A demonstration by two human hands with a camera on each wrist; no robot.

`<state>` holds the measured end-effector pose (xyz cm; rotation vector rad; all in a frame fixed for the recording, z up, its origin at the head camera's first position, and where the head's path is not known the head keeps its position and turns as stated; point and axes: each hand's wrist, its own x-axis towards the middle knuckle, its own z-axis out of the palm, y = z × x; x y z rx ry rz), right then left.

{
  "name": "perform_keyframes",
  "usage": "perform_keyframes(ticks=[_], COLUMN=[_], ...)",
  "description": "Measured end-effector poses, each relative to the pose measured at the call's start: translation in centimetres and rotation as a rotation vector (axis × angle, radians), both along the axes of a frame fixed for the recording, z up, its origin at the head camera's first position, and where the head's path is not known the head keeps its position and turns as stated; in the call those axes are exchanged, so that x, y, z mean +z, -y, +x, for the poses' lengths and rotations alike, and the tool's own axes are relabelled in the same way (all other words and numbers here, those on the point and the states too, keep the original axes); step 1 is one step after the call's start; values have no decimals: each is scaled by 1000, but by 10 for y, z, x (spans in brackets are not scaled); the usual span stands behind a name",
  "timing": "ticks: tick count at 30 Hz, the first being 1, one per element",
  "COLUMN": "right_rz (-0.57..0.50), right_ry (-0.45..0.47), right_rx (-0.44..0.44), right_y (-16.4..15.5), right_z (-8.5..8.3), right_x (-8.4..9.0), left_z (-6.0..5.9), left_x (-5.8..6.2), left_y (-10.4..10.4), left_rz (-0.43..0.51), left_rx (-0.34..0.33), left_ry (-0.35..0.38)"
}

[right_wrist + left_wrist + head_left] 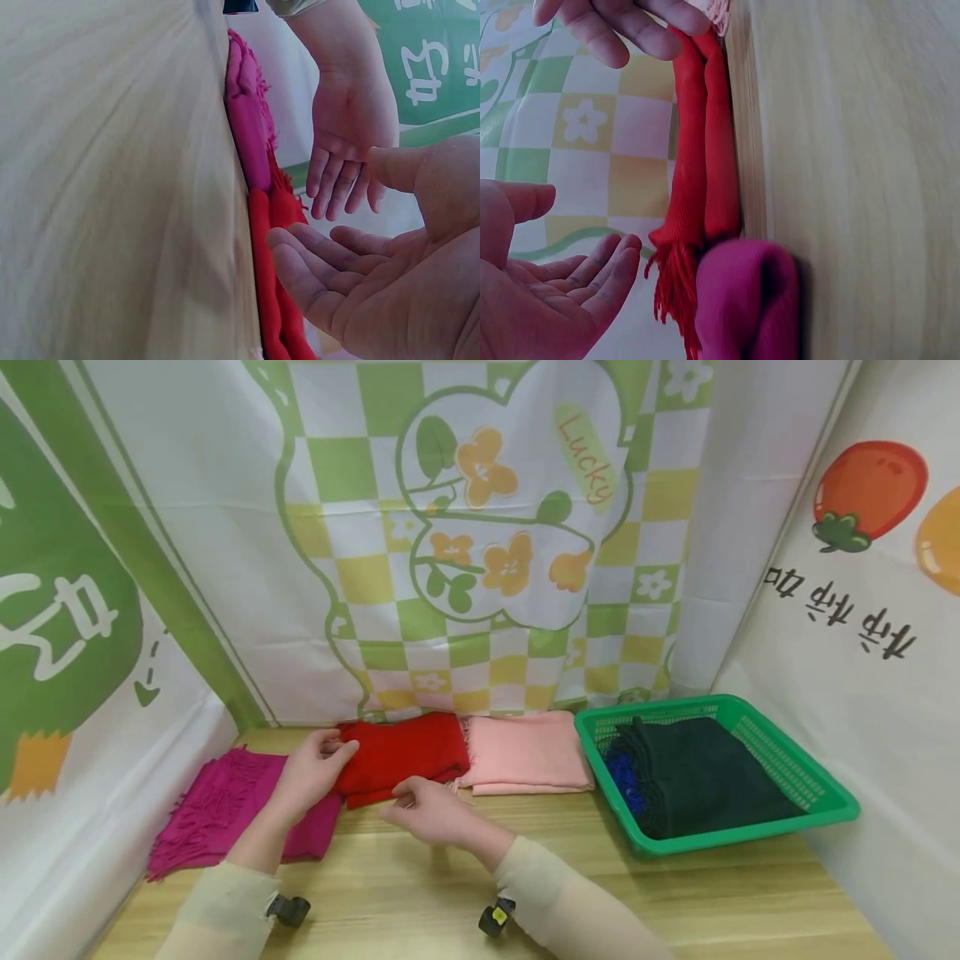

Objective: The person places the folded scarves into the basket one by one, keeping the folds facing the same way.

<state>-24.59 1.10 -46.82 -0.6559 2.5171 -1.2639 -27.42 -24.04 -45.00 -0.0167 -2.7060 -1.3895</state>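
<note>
A folded red scarf lies on the wooden table at the back, between a magenta scarf and a pale pink scarf. My left hand hovers over the red scarf's left end, palm open and fingers relaxed. It holds nothing. At the scarf's front edge is my right hand, also open and loosely spread. Its fingertips are right at the red fold, and whether they touch it is unclear. The magenta scarf butts against the red fringe.
A green plastic basket stands at the right with a dark cloth and a blue one inside. Printed cloth walls close in the back and both sides. Bare wood lies in front of the scarves.
</note>
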Motion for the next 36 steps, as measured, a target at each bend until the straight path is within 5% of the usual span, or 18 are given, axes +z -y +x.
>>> perform_keyframes(ticks=[13,36], right_rz=[-48,-111], right_ry=[31,165], right_rx=[1,-77], right_y=[32,79], right_z=[5,9], right_x=[-17,-23], left_z=[7,11], left_x=[-2,-11], left_y=[36,91], left_rz=[-45,-121], left_rx=[41,154], left_ry=[-1,34])
